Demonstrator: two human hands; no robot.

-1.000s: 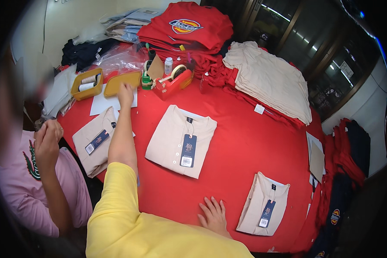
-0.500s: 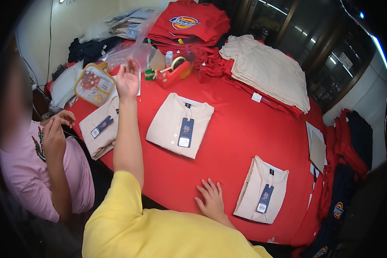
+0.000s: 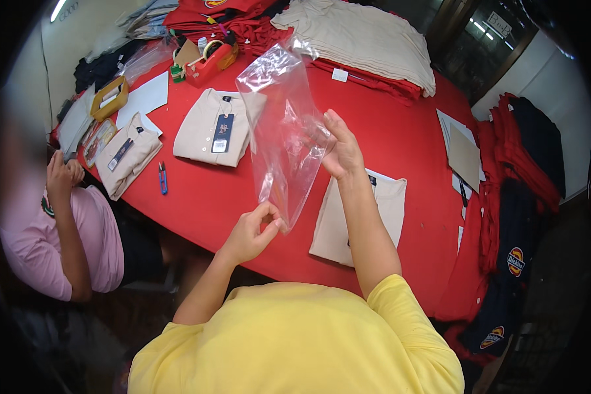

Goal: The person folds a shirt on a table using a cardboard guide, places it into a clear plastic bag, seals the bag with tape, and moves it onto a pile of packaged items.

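A clear plastic bag [image 3: 279, 125] hangs upright and crinkled above the table between my hands. My left hand [image 3: 251, 233] pinches its lower corner. My right hand [image 3: 343, 144] grips the bag's right side, some of its fingers showing through the film. Under my right forearm lies a folded beige shirt [image 3: 328, 223], partly covered by the arm. Left of the bag is another folded beige shirt [image 3: 194, 128] with buttons and a dark blue hang tag [image 3: 222, 133]; the bag overlaps its right edge. A third folded shirt [image 3: 128, 164] lies near the co-worker.
Blue-handled thread snips [image 3: 163, 178] lie on the red table [image 3: 243, 220]. A red tape dispenser [image 3: 210, 65], an open yellow box [image 3: 109, 98] and white sheets [image 3: 144, 95] sit far left. Beige garments [image 3: 368, 39] are stacked at the back. A co-worker [image 3: 79, 236] sits at left.
My left hand has come back from the far left and now pinches the plastic bag. My right hand has lifted off the table onto the bag. The yellow box is open; snips now show.
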